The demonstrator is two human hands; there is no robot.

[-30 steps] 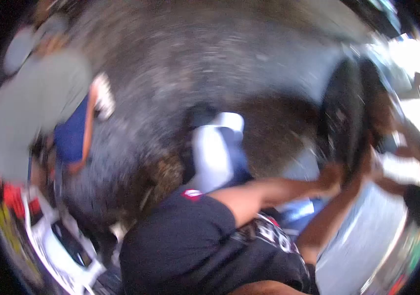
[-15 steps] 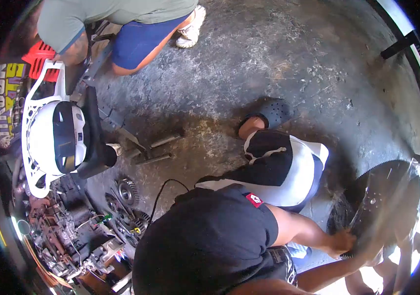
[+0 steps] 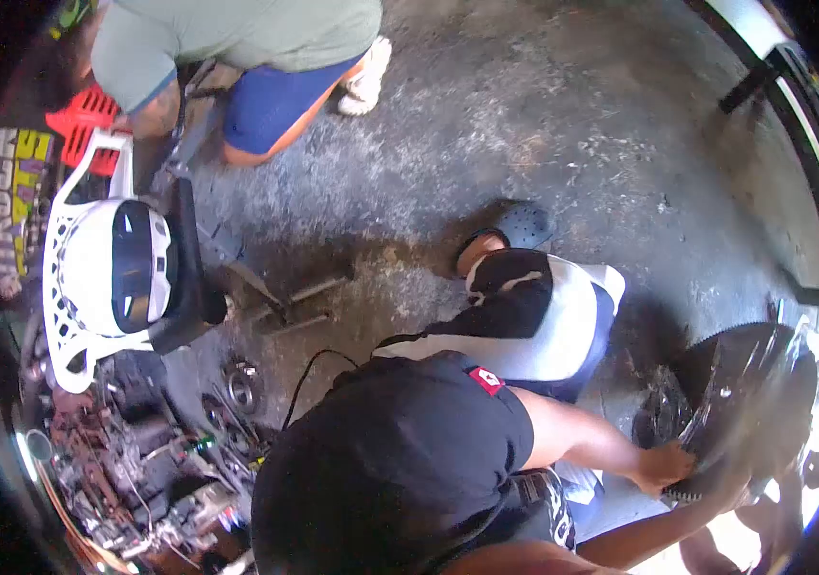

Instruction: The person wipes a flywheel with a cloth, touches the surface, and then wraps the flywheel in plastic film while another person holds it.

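To the right stands a large dark toothed disc (image 3: 750,383), like a flywheel, with loose clear plastic wrap (image 3: 663,412) over it. At its near edge my left hand (image 3: 663,468) is closed, its fingers on the wrap beside the teeth. My right hand (image 3: 733,491) is at the lower part of the disc. Glare and blur hide its fingers, so its grip does not show. My black sleeve, bent knee and clog (image 3: 527,227) are in view.
Upper left, a person in a grey-green shirt (image 3: 237,24) crouches by a white and black plastic fairing (image 3: 93,268) and a red plastic part (image 3: 84,125). Lower left lie engine parts (image 3: 132,460) and a gear (image 3: 244,385). A metal stand (image 3: 285,302) is on the floor.
The view has shifted slightly, mostly moving the person and fairing down. My hands stay at the disc, and the plastic wrap beside my left hand has changed shape a little.
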